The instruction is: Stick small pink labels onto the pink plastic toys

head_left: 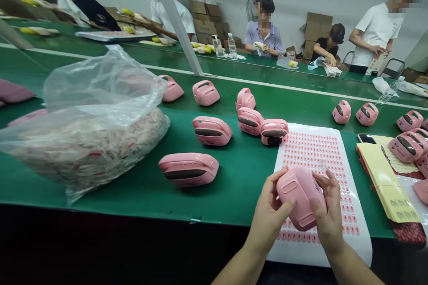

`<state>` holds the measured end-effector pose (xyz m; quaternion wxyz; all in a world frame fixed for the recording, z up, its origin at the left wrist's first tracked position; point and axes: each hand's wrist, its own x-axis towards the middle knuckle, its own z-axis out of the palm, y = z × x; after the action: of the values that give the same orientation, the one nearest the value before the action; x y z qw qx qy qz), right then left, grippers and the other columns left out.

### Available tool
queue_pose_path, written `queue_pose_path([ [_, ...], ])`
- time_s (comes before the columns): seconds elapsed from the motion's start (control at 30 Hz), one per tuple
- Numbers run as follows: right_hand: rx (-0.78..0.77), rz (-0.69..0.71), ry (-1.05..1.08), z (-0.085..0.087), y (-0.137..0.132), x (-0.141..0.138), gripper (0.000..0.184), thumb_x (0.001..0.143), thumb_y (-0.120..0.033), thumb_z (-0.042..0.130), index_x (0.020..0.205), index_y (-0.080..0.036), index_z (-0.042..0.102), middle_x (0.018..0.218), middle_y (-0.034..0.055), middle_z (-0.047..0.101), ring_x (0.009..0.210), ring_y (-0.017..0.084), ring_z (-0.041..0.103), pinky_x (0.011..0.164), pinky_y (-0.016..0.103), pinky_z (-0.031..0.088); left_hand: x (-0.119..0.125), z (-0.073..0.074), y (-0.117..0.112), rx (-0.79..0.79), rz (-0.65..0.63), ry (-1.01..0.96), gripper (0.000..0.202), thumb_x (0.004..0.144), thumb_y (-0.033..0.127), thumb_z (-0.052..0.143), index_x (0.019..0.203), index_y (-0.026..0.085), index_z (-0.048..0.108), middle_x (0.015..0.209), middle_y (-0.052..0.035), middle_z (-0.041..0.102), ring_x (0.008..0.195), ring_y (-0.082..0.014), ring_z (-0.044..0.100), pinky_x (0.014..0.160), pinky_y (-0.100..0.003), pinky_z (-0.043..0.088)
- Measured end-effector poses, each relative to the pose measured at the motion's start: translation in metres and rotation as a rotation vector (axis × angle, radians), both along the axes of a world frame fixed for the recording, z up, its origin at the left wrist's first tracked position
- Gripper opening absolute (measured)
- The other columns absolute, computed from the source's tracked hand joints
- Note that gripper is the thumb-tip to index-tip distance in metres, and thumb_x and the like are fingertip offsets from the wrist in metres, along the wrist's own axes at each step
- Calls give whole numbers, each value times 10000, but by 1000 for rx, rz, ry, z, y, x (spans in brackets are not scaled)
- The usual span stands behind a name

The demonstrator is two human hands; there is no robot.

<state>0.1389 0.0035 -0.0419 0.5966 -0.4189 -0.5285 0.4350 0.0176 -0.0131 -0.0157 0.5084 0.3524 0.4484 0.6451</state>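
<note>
A pink plastic handheld device [299,193], its underside turned up, is held in both hands above a white sheet of small pink oval stickers [312,151]. My left hand [269,205] is closed round its left side, thumb on the underside. My right hand [329,209] grips the right side, with the thumb pressed on the casing. Near the right fingertips shows a tiny pale translucent piece [323,167]; whether the fingers pinch it is hard to tell. Similar pink devices with handles and dark windows [274,132] stand just beyond the sheet.
A clear plastic bag [110,142] full of small packets lies left on the green table [234,196]. More pink devices [189,169] stand between. Yellow cards [388,182] and a phone [366,138] lie right. Several co-workers [264,31] work across the conveyor [301,84].
</note>
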Motion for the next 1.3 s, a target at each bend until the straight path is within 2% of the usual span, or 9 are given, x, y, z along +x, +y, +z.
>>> queue_pose_path([
  [0.27, 68, 10, -61, 3, -2, 3, 639, 812, -388, 558, 1376, -256, 289, 1264, 115, 474, 1184, 270, 469, 925, 443, 430, -1, -1, -4, 39, -19, -72, 516, 660, 341, 760, 1129, 230, 576, 1291, -108, 570, 1096, -285, 572, 902, -376, 467],
  [0.5, 123, 0, -128, 1, -3, 3, 640, 825, -342, 533, 1396, -253, 259, 1258, 122, 462, 1183, 278, 464, 922, 463, 438, -2, -3, -3, 63, -23, -82, 505, 669, 326, 759, 1129, 227, 575, 1294, -107, 567, 1119, -277, 561, 922, -374, 462],
  [0.67, 174, -8, -156, 0, -4, 4, 663, 824, -322, 530, 1412, -256, 231, 1264, 121, 454, 1189, 284, 458, 913, 466, 449, 1, -6, -3, 101, -6, -55, 508, 680, 347, 749, 1139, 221, 571, 1229, -104, 604, 1104, -278, 570, 923, -380, 465],
  [1.3, 144, -12, -189, -4, -5, 5, 680, 821, -322, 537, 1417, -238, 221, 1239, 126, 480, 1177, 283, 473, 923, 478, 441, 7, -11, -4, 67, 105, 1, 411, 753, 383, 674, 1120, 210, 602, 1236, -102, 615, 1129, -277, 566, 952, -381, 451],
])
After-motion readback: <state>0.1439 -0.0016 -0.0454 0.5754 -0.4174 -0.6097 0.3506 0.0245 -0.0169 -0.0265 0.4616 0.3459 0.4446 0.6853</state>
